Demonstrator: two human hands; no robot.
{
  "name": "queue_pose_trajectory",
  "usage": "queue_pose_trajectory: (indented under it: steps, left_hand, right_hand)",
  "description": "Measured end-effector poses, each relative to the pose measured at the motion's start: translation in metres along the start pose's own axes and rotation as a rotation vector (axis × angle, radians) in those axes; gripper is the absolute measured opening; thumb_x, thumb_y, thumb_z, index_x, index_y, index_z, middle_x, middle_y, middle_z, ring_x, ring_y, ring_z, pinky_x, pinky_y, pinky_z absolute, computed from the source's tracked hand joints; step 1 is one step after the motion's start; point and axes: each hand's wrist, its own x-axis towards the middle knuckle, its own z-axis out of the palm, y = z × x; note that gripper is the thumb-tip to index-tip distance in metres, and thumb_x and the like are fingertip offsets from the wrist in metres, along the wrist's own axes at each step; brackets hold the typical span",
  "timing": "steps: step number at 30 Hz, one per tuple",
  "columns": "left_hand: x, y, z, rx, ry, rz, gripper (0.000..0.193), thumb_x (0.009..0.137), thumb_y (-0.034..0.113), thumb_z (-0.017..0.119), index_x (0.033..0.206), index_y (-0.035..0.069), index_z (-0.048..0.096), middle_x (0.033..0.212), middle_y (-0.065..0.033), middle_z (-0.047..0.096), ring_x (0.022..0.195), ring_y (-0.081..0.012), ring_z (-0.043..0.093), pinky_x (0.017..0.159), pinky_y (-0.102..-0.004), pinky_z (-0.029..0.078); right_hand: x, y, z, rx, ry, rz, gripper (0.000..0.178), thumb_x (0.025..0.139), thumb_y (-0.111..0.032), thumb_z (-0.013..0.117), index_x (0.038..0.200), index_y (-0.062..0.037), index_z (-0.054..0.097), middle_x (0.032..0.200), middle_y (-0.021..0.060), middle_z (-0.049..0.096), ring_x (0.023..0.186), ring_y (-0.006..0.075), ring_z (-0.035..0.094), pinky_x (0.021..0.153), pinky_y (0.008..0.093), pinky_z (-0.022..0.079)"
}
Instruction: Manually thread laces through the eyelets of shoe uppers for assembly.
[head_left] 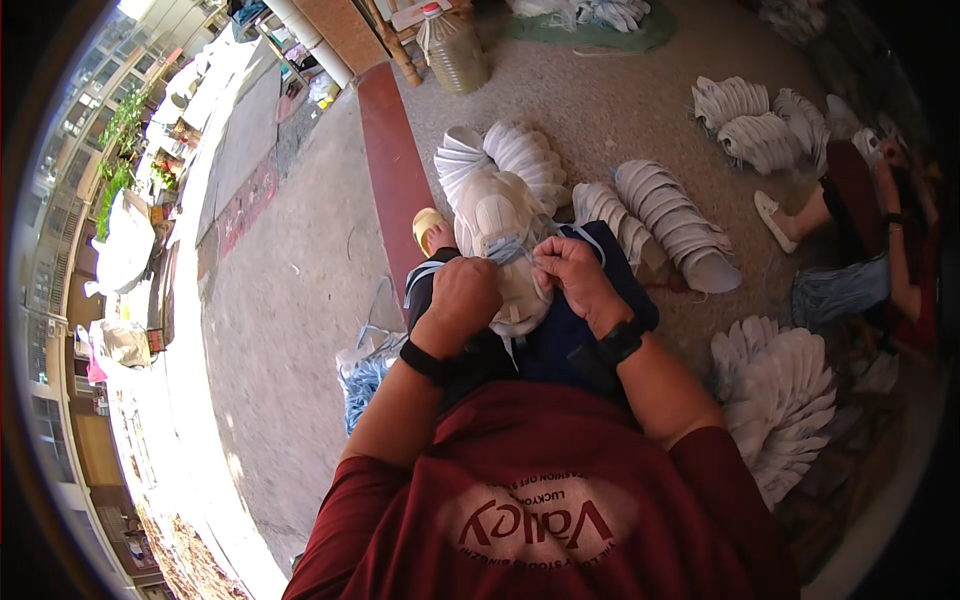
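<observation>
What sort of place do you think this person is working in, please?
Probably an informal outdoor shoe workshop: fanned stacks of white shoe parts lie on the concrete ground, and both hands work a white shoe.

Fanned stacks of white shoe uppers (668, 215) lie on the rough concrete floor (290, 300), with another big stack (780, 400) at the lower right and more (750, 120) further off. A large plastic jug (452, 45) stands near a wooden frame (its legs only show). A red strip (392, 170) runs along the floor. A yellow slipper (428, 228) sits beside it. Another person (860, 240) sits at the right edge. Light blue laces (365, 375) lie bundled on the floor.
</observation>
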Motion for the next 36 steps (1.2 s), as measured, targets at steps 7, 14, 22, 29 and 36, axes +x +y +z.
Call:
queue_pose_trajectory:
  steps: [7, 14, 22, 29, 36]
  left_hand:
    - [0.009, -0.018, 0.017, -0.289, 0.219, 0.312, 0.01, 0.076, 0.013, 0.057, 0.071, 0.004, 0.058, 0.067, -0.0109, 0.057, 0.074, -0.0305, 0.057, 0.066, -0.0412, 0.045]
    - [-0.015, -0.005, 0.019, -0.292, 0.315, 0.077, 0.003, 0.072, 0.009, 0.059, 0.075, 0.007, 0.059, 0.078, -0.0075, 0.055, 0.075, -0.0267, 0.057, 0.064, -0.0367, 0.046]
    - [-0.008, -0.001, 0.031, -0.169, 0.475, 0.152, 0.007, 0.07, 0.007, 0.058, 0.076, 0.01, 0.06, 0.089, -0.0058, 0.053, 0.083, -0.0253, 0.057, 0.064, -0.0364, 0.049]
    - [-0.017, -0.002, 0.019, -0.149, 0.328, 0.041, 0.006, 0.07, 0.008, 0.059, 0.076, 0.008, 0.059, 0.091, -0.0069, 0.053, 0.083, -0.0274, 0.057, 0.064, -0.0371, 0.048]
    - [-0.005, 0.006, 0.03, -0.15, 0.444, 0.142, 0.005, 0.072, 0.009, 0.058, 0.076, 0.007, 0.057, 0.089, -0.0076, 0.052, 0.081, -0.0282, 0.056, 0.065, -0.0379, 0.046]
  right_hand:
    - [0.001, 0.001, 0.0, 0.028, 0.001, -0.011, 0.003, 0.085, -0.004, 0.056, 0.085, -0.0011, 0.057, 0.066, 0.0029, 0.057, 0.053, 0.0071, 0.05, 0.051, 0.0197, 0.04]
    - [-0.002, 0.0, -0.001, 0.037, 0.024, -0.005, 0.004, 0.085, -0.005, 0.056, 0.085, -0.0011, 0.057, 0.066, 0.0031, 0.057, 0.054, 0.0073, 0.051, 0.052, 0.0196, 0.041]
    - [-0.002, -0.001, 0.002, 0.031, 0.027, 0.002, 0.004, 0.085, -0.005, 0.057, 0.085, -0.0012, 0.057, 0.065, 0.0026, 0.057, 0.053, 0.0072, 0.051, 0.051, 0.0192, 0.04]
    - [-0.002, 0.002, 0.0, 0.032, 0.048, -0.001, 0.005, 0.085, -0.006, 0.058, 0.087, -0.0012, 0.057, 0.066, 0.0033, 0.058, 0.052, 0.0073, 0.051, 0.05, 0.0191, 0.04]
    - [-0.001, 0.002, 0.0, 0.064, 0.052, -0.009, 0.005, 0.085, -0.006, 0.057, 0.086, -0.0015, 0.057, 0.067, 0.0034, 0.059, 0.055, 0.0079, 0.053, 0.052, 0.0192, 0.041]
